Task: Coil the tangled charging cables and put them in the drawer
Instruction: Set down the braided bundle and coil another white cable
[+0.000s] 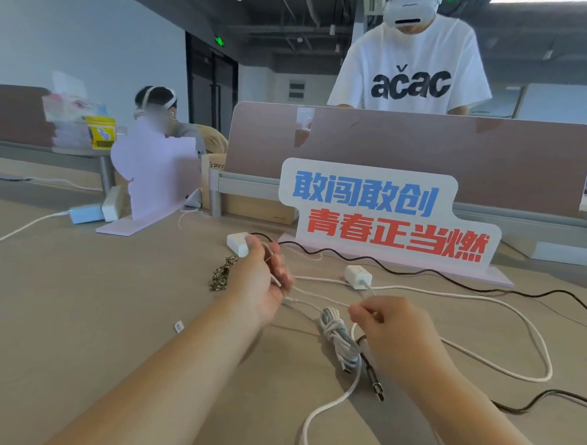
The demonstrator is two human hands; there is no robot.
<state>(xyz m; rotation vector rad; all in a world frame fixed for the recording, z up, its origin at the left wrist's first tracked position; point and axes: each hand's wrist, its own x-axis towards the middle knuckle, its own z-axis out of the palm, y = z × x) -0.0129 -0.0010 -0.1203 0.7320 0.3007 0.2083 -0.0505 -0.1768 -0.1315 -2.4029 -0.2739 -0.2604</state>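
My left hand (261, 281) is raised palm-right over the desk, its fingers curled round a thin white cable end. My right hand (386, 327) pinches the same thin white cable (319, 302), which stretches between the two hands. A coiled white cable bundle (339, 335) lies on the desk between my hands. A long white cable (529, 330) loops to the right from a white charger (358, 276). A black cable (428, 272) snakes across the desk, and a black plug (377, 389) lies near my right wrist. No drawer is in view.
A white sign (383, 212) with blue and red characters stands behind the cables. Another white charger (238, 243) and a braided patterned cord (223, 272) lie beside my left hand. A purple stand (152, 179) is at the left. One person stands behind the desk partition (406, 150); another sits at the left.
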